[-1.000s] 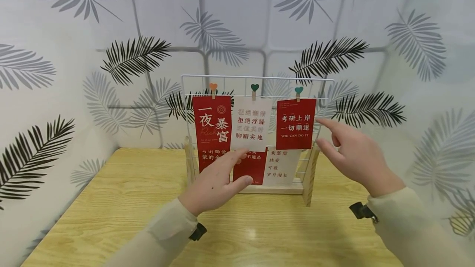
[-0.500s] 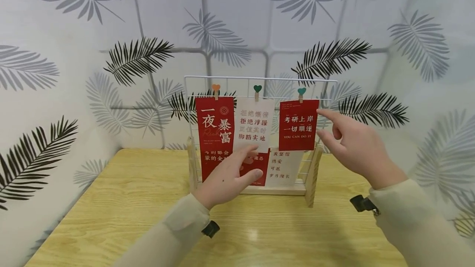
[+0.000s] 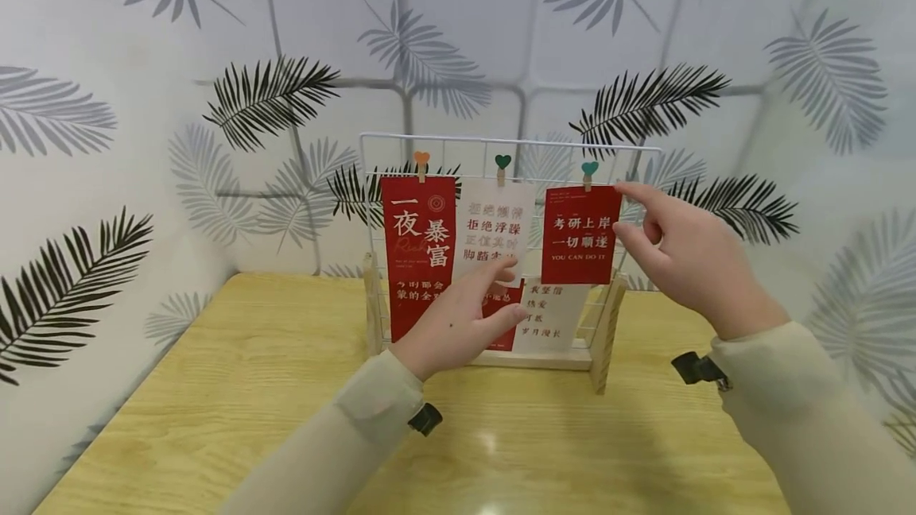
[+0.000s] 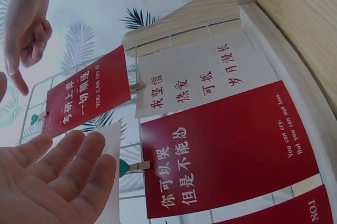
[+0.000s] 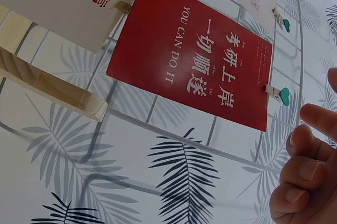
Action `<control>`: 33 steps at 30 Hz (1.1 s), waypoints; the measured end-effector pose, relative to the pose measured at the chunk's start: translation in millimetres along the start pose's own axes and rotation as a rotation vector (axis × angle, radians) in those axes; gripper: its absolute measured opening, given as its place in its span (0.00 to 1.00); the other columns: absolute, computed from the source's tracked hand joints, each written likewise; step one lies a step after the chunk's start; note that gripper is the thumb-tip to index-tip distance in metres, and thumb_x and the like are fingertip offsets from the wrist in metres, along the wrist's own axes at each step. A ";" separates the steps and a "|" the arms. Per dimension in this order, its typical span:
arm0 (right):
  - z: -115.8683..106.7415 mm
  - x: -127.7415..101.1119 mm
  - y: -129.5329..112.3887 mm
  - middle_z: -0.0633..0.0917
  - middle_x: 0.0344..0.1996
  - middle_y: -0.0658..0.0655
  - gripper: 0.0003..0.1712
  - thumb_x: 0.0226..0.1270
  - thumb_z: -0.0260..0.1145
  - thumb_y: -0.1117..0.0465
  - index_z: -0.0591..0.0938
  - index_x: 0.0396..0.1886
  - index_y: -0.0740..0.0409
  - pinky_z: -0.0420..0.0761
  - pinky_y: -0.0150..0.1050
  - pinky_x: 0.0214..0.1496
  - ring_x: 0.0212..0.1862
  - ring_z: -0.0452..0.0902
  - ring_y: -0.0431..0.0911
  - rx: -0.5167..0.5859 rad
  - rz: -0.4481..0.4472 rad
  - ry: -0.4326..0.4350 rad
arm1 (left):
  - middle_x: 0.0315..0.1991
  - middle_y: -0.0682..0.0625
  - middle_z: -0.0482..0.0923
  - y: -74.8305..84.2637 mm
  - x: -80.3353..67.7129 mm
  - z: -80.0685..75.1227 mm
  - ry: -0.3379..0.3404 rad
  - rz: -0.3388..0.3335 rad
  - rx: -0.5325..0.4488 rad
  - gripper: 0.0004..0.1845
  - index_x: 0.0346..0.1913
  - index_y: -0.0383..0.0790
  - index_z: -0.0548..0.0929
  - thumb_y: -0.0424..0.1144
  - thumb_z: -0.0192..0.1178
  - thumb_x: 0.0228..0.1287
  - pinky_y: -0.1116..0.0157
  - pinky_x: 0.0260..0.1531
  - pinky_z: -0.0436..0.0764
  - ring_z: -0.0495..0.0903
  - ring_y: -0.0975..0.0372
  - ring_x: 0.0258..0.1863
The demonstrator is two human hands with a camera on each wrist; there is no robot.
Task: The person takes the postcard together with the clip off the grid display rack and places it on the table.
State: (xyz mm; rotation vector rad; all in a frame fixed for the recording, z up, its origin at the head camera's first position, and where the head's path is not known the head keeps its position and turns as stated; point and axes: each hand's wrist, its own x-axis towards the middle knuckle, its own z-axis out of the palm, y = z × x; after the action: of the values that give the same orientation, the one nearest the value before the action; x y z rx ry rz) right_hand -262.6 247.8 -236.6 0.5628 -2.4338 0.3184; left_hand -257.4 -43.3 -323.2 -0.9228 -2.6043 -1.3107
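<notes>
My right hand (image 3: pixel 687 257) holds nothing: the forefinger and thumb are stretched apart toward the top right corner of the red card (image 3: pixel 580 234), close by its teal heart clip (image 3: pixel 589 172), the other fingers loosely curled. I cannot tell whether the fingertip touches the card's edge. My left hand (image 3: pixel 458 324) is open too, fingers straight, its tips at the lower edge of the white card (image 3: pixel 494 225) in the middle of the wire rack (image 3: pixel 510 141), in front of the red card hung lower down (image 4: pixel 226 150).

The rack stands on wooden feet on the table (image 3: pixel 236 388), and it looks light. As I judge it, a push from either hand could tip it back or slide it. A tug on a card rather than on its clip could tear the paper or spring the clip off the wire, and my left fingers could knock the lower cards askew.
</notes>
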 end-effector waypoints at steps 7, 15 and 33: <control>-1.9 4.1 0.3 0.71 0.19 0.49 0.30 0.77 0.54 0.41 0.72 0.73 0.44 0.64 0.41 0.19 0.20 0.63 0.45 0.008 0.013 -0.012 | 0.69 0.51 0.70 3.1 7.1 6.6 -0.002 -0.004 -0.022 0.37 0.79 0.54 0.59 0.54 0.59 0.72 0.50 0.58 0.77 0.73 0.58 0.64; -2.6 8.4 1.9 0.72 0.20 0.49 0.30 0.77 0.55 0.42 0.73 0.72 0.47 0.66 0.42 0.24 0.21 0.64 0.44 0.009 0.002 0.005 | 0.69 0.49 0.70 5.6 15.4 11.5 0.016 0.002 -0.047 0.36 0.78 0.53 0.60 0.56 0.58 0.73 0.50 0.58 0.76 0.73 0.55 0.64; -3.8 26.7 0.6 0.74 0.22 0.49 0.29 0.77 0.54 0.41 0.72 0.73 0.42 0.67 0.43 0.23 0.22 0.65 0.45 -0.004 0.015 -0.013 | 0.67 0.48 0.73 8.1 34.3 18.3 0.048 -0.013 -0.033 0.34 0.77 0.51 0.62 0.57 0.56 0.73 0.52 0.57 0.78 0.76 0.56 0.62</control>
State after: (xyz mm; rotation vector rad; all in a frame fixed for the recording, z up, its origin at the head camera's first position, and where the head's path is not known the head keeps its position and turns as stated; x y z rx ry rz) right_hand -280.2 241.2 -217.3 0.5463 -2.4521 0.3167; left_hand -277.4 -9.5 -317.7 -0.8689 -2.5646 -1.3661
